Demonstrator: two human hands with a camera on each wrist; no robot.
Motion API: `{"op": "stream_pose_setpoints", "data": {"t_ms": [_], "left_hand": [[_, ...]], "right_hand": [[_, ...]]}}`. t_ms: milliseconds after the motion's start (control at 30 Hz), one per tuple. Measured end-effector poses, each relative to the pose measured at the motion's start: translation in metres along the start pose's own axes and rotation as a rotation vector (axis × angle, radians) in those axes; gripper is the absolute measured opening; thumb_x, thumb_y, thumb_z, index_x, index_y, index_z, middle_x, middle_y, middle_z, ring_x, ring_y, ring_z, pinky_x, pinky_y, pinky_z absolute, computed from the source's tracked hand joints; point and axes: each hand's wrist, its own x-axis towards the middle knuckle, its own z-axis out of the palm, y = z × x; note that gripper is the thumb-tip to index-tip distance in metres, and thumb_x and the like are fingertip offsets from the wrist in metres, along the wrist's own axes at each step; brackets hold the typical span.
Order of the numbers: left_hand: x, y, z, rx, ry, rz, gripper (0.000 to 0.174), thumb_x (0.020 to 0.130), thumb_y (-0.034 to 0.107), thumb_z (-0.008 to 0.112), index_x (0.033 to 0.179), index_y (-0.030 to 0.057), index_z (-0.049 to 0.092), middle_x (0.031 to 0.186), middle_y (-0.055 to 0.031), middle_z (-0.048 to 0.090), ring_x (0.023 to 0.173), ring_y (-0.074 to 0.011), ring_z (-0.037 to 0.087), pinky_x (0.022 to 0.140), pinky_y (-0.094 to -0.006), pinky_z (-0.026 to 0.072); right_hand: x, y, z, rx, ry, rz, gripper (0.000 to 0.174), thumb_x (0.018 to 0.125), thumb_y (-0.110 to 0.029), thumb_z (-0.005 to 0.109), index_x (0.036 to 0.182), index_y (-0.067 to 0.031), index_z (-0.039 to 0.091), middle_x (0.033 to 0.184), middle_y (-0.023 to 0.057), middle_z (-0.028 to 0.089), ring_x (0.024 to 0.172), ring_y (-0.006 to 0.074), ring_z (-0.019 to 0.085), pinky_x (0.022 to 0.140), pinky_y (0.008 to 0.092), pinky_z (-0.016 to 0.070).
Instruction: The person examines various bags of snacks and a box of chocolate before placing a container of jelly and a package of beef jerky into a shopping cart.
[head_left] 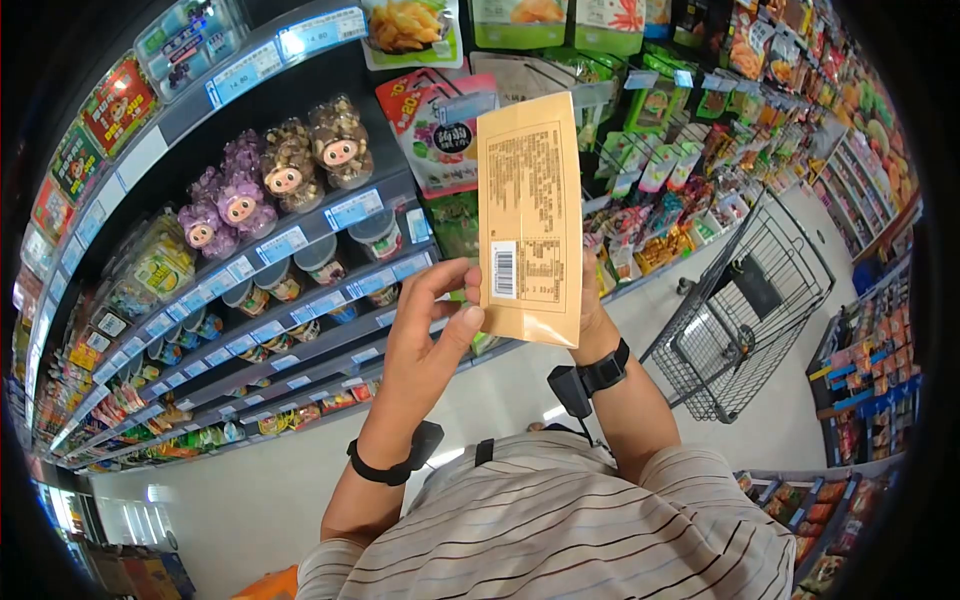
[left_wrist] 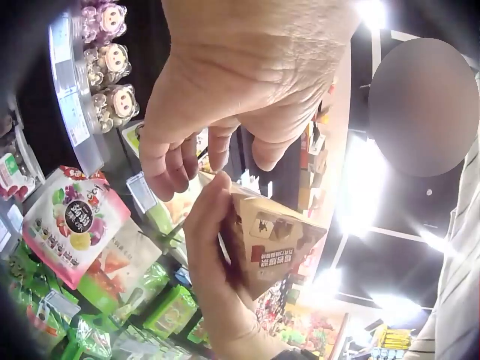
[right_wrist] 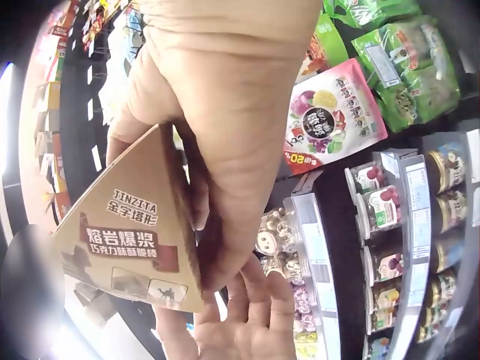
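A tan triangular snack box [head_left: 528, 215] is held up in front of the chest, its back panel with small print and a barcode turned to the head view. My right hand [head_left: 596, 318] grips it from the right side, with most of the fingers hidden behind it. In the right wrist view, the end face of the box [right_wrist: 127, 232] carries Chinese lettering and a small camel picture. Close by the lower left edge of the box, my left hand [head_left: 432, 325] has loosely bent fingers; the left wrist view shows this hand [left_wrist: 240, 97] apart from the box.
Shelves on the left hold doll-faced candy jars [head_left: 340, 145] and lidded cups [head_left: 318, 262]. Hanging snack bags [head_left: 432, 130] are behind the box. A wire shopping cart [head_left: 745, 310] stands on the pale floor to the right, near another shelf [head_left: 868, 365].
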Motion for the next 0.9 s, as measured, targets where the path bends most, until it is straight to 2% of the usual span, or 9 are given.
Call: {"op": "stream_pose_setpoints", "data": {"t_ms": [133,233,333,467,500,567,667,767,900], "left_hand": [[0.002,0.006,0.007,0.147,0.015,0.029,0.048,0.097,0.024,0.067,0.138,0.0016,0.054,0.134,-0.015,0.054,0.124,-0.0247,0.054,0.099,-0.0377,0.048],[0.003,0.012,0.008,0.261,0.05,0.082,0.053,0.098,0.026,0.067,0.141,0.001,0.052,0.135,-0.0161,0.055,0.126,-0.0272,0.054,0.102,-0.0388,0.0471],[0.002,0.008,0.01,0.106,0.048,0.014,0.061,0.1,0.028,0.065,0.149,-0.0006,0.043,0.142,-0.0177,0.052,0.132,-0.0305,0.051,0.106,-0.0409,0.0451],[0.003,-0.008,0.023,0.001,-0.019,-0.099,0.064,0.105,0.031,0.055,0.156,-0.0014,0.032,0.15,-0.018,0.047,0.139,-0.0279,0.045,0.113,-0.0378,0.0377],[0.005,-0.01,0.027,-0.01,-0.028,-0.132,0.064,0.107,0.031,0.052,0.157,-0.0015,0.03,0.151,-0.0176,0.046,0.14,-0.0263,0.044,0.114,-0.0364,0.036],[0.005,-0.008,0.035,-0.044,-0.04,-0.181,0.064,0.11,0.036,0.046,0.158,-0.003,0.028,0.154,-0.0137,0.043,0.14,-0.0208,0.041,0.117,-0.033,0.0288],[0.004,-0.013,0.038,-0.118,-0.015,-0.291,0.064,0.11,0.037,0.045,0.157,-0.0028,0.029,0.153,-0.0131,0.044,0.139,-0.0209,0.043,0.116,-0.0327,0.0304],[0.003,-0.026,0.04,-0.271,0.001,-0.321,0.062,0.11,0.037,0.045,0.157,-0.001,0.031,0.152,-0.013,0.045,0.139,-0.0212,0.044,0.116,-0.0322,0.0324],[0.002,-0.03,0.046,-0.292,0.015,-0.354,0.062,0.109,0.037,0.047,0.156,-0.0004,0.031,0.149,-0.0121,0.048,0.134,-0.0199,0.049,0.111,-0.0343,0.0402]], "right_hand": [[-0.001,-0.005,-0.005,0.002,-0.015,0.017,0.1,0.08,-0.057,0.074,0.152,0.0017,0.037,0.145,0.0363,0.047,0.132,0.0498,0.051,0.113,0.0585,0.0411],[0.002,-0.015,-0.002,-0.169,0.075,-0.008,0.087,0.085,-0.047,0.074,0.148,0.0014,0.042,0.14,0.028,0.055,0.129,0.0405,0.057,0.111,0.0531,0.0452],[-0.008,-0.029,0.004,-0.473,0.38,0.061,0.068,0.089,-0.035,0.072,0.143,0.0004,0.048,0.131,0.0173,0.064,0.124,0.0281,0.062,0.107,0.0454,0.0494],[-0.014,-0.028,0.02,-0.862,0.564,0.115,0.053,0.092,-0.034,0.072,0.132,-0.0018,0.059,0.117,0.0061,0.067,0.104,0.013,0.062,0.093,0.0308,0.0489],[-0.013,-0.028,0.029,-0.921,0.508,0.132,0.054,0.092,-0.037,0.073,0.131,-0.0022,0.061,0.115,0.0038,0.065,0.1,0.0107,0.058,0.09,0.0277,0.0459],[-0.016,-0.028,0.031,-0.981,0.523,0.151,0.055,0.093,-0.039,0.07,0.133,-0.0018,0.06,0.116,0.0041,0.065,0.101,0.0108,0.058,0.092,0.0283,0.0462],[-0.025,-0.031,0.022,-0.95,0.509,0.145,0.06,0.098,-0.041,0.064,0.142,-0.0017,0.053,0.127,0.0076,0.063,0.112,0.0138,0.059,0.1,0.0304,0.0446],[-0.033,-0.033,0.018,-0.9,0.501,0.117,0.063,0.102,-0.043,0.058,0.15,-0.0025,0.047,0.138,0.0101,0.06,0.123,0.0172,0.058,0.107,0.0337,0.0415],[-0.042,-0.038,0.005,-0.813,0.491,0.133,0.066,0.103,-0.049,0.054,0.148,-0.0014,0.048,0.135,0.01,0.061,0.121,0.0174,0.06,0.107,0.0336,0.0429]]}}
